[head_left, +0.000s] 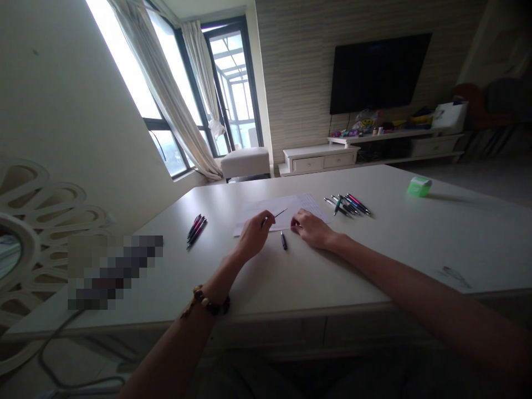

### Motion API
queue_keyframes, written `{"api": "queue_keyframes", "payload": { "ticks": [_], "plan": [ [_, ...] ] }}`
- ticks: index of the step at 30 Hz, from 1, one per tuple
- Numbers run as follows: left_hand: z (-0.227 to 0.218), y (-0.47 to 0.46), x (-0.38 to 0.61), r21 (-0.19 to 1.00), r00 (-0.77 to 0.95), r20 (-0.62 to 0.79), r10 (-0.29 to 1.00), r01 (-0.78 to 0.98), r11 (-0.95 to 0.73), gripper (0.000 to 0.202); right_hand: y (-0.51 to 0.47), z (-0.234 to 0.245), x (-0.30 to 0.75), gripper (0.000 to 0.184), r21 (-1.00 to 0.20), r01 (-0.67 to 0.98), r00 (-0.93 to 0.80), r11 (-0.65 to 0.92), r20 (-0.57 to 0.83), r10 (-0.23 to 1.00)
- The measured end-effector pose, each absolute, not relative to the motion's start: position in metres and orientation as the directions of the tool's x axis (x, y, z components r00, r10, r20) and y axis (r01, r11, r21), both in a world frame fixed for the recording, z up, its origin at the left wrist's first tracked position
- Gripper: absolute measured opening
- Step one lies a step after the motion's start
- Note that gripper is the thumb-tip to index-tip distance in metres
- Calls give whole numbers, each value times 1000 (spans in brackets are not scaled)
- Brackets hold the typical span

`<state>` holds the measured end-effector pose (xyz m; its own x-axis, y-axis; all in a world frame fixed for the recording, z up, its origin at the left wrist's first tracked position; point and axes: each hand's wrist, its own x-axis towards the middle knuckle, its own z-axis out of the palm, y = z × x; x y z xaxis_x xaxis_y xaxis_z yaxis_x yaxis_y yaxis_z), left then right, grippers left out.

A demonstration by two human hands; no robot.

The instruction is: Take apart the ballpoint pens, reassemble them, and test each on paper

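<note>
the left hand (254, 235) reaches forward from a nearly straight forearm, a beaded bracelet (209, 302) on the wrist, knuckles up, and its fingers pinch a thin pen refill (275, 214) that slants up and to the right over the near edge of a sheet of paper (270, 208) on the desk (415, 238). the right hand (312, 229) comes in from the right, palm down on the paper's near edge, its fingers curled together; whether they pinch anything cannot be told. a short black pen piece (283, 240) lies on the desk between the two hands, touching neither. a fan of pens (348, 204) lies right of the paper, a smaller bunch (196, 228) to its left.
</note>
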<state>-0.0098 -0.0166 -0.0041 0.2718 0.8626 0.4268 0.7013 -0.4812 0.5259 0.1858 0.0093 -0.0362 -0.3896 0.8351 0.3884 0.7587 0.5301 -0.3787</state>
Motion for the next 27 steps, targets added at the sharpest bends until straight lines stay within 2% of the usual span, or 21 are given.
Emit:
{"api": "queue_keyframes", "payload": {
  "ticks": [2,4,7,9,13,19,27],
  "plan": [
    [-4,-18,-10,500,292,416,861,718,-485,31,11,-36,190,9,-430,737,-364,521,397,842],
    [-4,-19,-11,467,310,414,856,735,-492,31,13,-33,194,9,-546,672,-314,501,402,860],
    [-5,-20,-12,409,345,409,845,759,-507,31,15,-29,198,10,-731,483,-230,483,426,875],
    [-6,-20,-12,375,366,403,839,770,-516,30,15,-26,200,12,-794,351,-215,496,447,868],
    [-7,-20,-13,348,382,409,829,775,-528,30,12,-25,200,18,-808,250,-264,534,473,840],
    [-5,-21,-12,362,390,398,830,765,-533,29,3,-23,195,23,-797,260,-306,545,467,829],
    [-6,-20,-13,375,400,402,824,749,-546,30,1,-21,195,22,-775,292,-265,560,498,826]
  ]
}}
